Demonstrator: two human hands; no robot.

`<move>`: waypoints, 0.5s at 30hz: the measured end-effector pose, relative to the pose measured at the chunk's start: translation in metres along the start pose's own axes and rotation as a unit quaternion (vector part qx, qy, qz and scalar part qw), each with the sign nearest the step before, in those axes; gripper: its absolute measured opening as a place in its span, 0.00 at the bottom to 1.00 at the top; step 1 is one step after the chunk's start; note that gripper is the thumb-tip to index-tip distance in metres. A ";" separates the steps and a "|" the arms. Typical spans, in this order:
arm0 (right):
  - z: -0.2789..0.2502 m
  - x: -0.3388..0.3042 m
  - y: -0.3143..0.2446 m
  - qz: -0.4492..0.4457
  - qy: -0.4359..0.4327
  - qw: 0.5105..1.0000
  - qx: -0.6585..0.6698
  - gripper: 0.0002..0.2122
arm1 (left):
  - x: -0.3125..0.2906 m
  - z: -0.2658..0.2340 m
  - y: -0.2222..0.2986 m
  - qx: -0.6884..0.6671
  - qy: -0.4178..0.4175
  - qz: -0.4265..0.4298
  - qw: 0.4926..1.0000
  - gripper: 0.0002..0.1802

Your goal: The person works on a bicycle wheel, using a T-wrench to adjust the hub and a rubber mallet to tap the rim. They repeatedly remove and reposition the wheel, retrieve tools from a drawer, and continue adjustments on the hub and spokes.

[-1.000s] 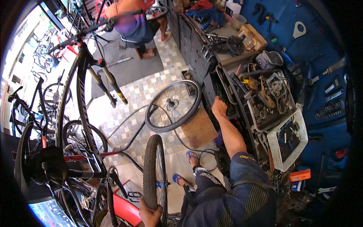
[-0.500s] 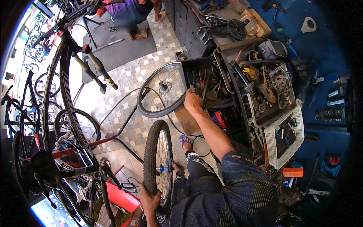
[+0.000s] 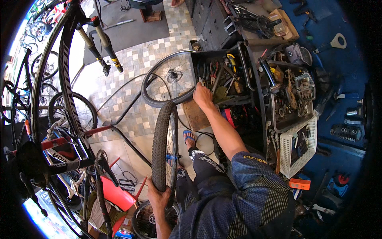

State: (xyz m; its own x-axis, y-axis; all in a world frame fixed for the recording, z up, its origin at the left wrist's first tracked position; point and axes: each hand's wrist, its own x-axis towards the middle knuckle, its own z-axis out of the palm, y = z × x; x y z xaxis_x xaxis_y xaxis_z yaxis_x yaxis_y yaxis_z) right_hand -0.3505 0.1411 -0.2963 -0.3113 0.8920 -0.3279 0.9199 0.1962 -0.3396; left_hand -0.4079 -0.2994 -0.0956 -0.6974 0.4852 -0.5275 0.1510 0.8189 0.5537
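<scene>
My left hand grips the knobby black tyre of a bicycle wheel that stands upright in front of my legs. My right hand reaches forward into an open black drawer full of pliers and other hand tools; its fingers curl down among them, and what they touch is hidden. A bare rim wheel with spokes and hub leans against the drawer just left of that hand.
A bicycle hangs on a repair stand at left, with more bikes behind it. Right of the drawer stand trays of metal parts and a white plastic basket. A blue tool wall is at far right. A hose runs over the tiled floor.
The view has tipped down and closer. My right hand has moved from the bare rim's edge into the tool drawer. My left hand stays on the tyre.
</scene>
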 end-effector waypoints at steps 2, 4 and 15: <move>0.002 0.000 -0.001 0.002 0.009 1.000 -0.006 0.15 | 0.004 0.004 -0.005 -0.002 -0.001 0.004 1.000 0.37; 0.002 0.000 -0.001 0.008 -0.005 1.000 -0.015 0.15 | 0.004 0.009 -0.009 0.028 -0.004 -0.007 1.000 0.37; -0.004 -0.008 0.007 -0.012 -0.003 0.999 -0.038 0.14 | 0.003 0.004 -0.023 0.063 -0.039 -0.014 0.997 0.41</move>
State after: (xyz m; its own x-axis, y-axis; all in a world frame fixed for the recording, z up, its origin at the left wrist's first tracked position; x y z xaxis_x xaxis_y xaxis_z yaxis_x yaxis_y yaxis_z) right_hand -0.3404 0.1371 -0.2924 -0.3352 0.8842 -0.3254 0.9274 0.2487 -0.2794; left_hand -0.4106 -0.3150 -0.1126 -0.6466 0.4801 -0.5928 0.2225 0.8620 0.4555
